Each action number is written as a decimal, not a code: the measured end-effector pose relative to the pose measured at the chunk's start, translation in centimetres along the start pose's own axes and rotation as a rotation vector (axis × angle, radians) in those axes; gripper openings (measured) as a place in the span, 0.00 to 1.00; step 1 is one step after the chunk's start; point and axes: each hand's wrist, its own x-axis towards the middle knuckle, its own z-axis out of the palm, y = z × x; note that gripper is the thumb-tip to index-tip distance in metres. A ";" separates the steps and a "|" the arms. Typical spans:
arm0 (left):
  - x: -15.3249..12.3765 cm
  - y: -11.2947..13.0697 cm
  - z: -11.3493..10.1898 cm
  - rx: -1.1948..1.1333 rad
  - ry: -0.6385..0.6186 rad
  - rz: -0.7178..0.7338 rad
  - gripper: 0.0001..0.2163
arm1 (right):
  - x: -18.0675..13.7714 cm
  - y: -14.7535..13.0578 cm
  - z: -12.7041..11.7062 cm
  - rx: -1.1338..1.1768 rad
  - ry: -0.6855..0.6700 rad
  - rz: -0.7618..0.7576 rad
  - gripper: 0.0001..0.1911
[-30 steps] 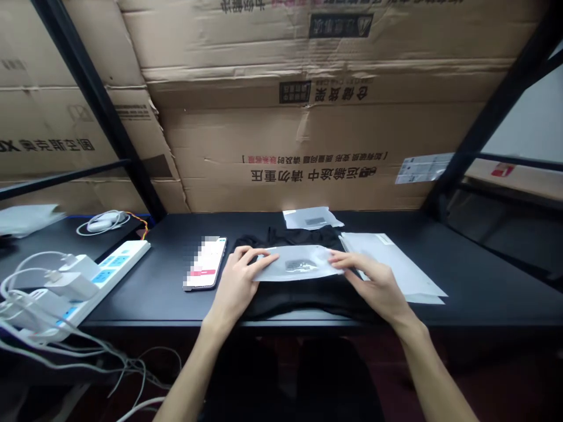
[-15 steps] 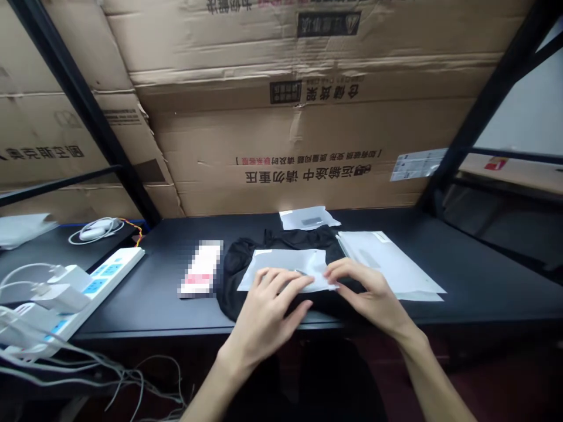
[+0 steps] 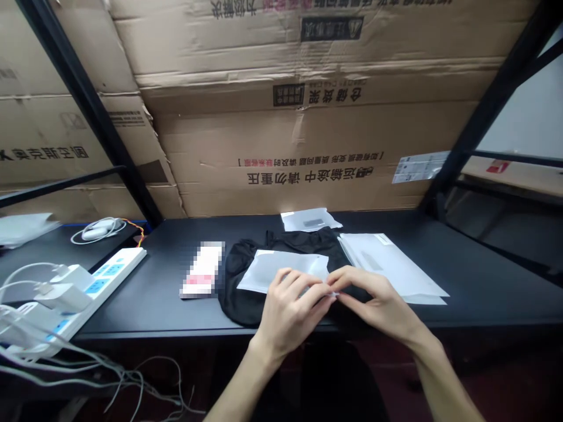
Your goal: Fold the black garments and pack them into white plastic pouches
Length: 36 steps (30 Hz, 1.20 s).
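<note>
A translucent white plastic bag [image 3: 281,272] lies on a folded black cloth garment [image 3: 240,293], probably a black fabric item. My left hand [image 3: 292,313] and my right hand [image 3: 378,299] meet at the bag's near right corner, and their fingertips pinch the plastic there. Part of the bag's lower edge is hidden behind my fingers. A smartphone [image 3: 203,271], its screen pixelated, lies face up to the left of the garment, nearer my left hand.
A flat white packet [image 3: 387,264] lies right of the garment, and a small plastic bag [image 3: 310,220] lies behind it. At left are a power strip [image 3: 116,278] with white chargers and tangled cables. Cardboard sheets [image 3: 308,146] stand behind the black desk [image 3: 484,287].
Both hands have drawn together toward the bag's near right corner, with the left hand moving right. The bag now lies wider and flatter on the garment.
</note>
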 end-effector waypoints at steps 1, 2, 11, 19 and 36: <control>0.0 0.0 0.0 0.008 -0.004 0.004 0.01 | 0.0 0.0 0.0 0.002 0.000 -0.002 0.05; 0.0 0.0 0.0 0.017 -0.010 0.010 0.01 | 0.0 0.0 0.0 0.004 0.002 -0.005 0.04; 0.2 -0.8 -1.8 0.081 -0.057 0.016 0.01 | -0.3 0.5 -1.0 -0.006 0.073 0.032 0.05; -1.5 -2.7 -4.8 0.143 -0.099 -0.012 0.02 | -0.4 0.6 -1.6 0.009 0.104 0.060 0.06; -1.9 -6.4 -8.4 0.149 -0.156 0.046 0.01 | 0.0 0.4 -1.5 0.043 0.141 0.054 0.05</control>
